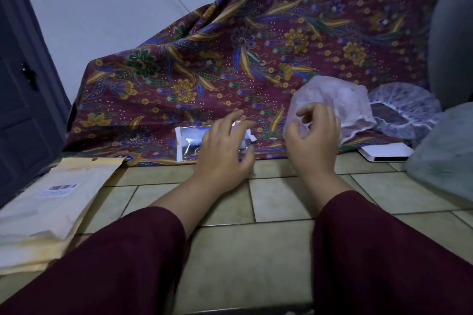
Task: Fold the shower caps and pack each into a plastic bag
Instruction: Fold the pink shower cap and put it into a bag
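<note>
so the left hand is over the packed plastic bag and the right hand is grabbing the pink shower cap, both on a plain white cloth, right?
Not quite: the cloth is maroon with a floral pattern, not plain white. The head view shows this. The rest holds: the left hand is over the packed plastic bag, and the right hand grips the pink shower cap.

A maroon cloth [230, 59] is patterned with gold, blue and green flowers; maroon sleeves [384, 250] are seen at six o'clock.
</note>
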